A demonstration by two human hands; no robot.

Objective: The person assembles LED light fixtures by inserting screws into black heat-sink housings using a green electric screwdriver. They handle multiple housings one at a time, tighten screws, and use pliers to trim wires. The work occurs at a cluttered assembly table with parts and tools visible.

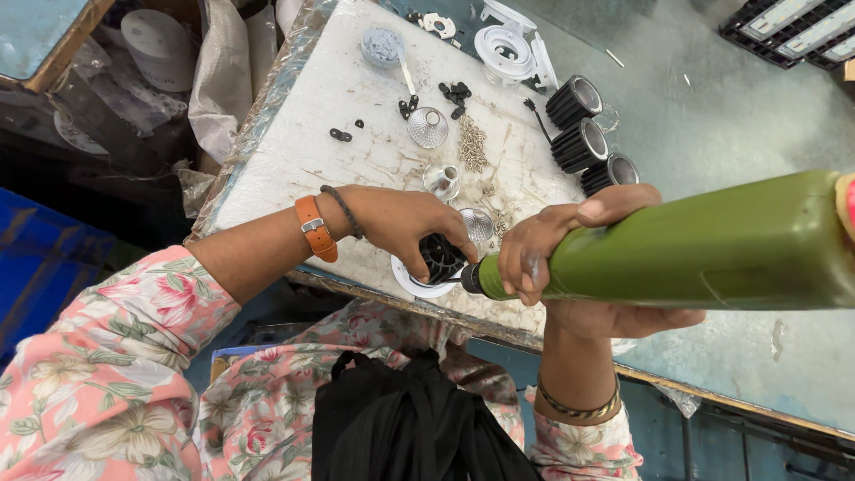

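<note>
A person in a pink floral top leans over a white worktop. Nearest, the right hand is wrapped tight around a green electric screwdriver, its fingers fully closed on the barrel, and the tool's dark tip points left into a black finned lamp housing. The left hand clamps down over that housing, fingers curled on its top and side, seemingly to keep it from turning under the driver. The housing sits in a white ring at the near edge of the worktop, just left of the tool tip. An orange watch strap circles the left wrist.

Just beyond lie two small shiny reflector cups and, farther off, a third, faceted reflector, close to a loose heap of screws, kept within easy reach. To the right stand three more black finned housings in a row. Farthest away are small black clips and white plastic rings, too jumbled to count.
</note>
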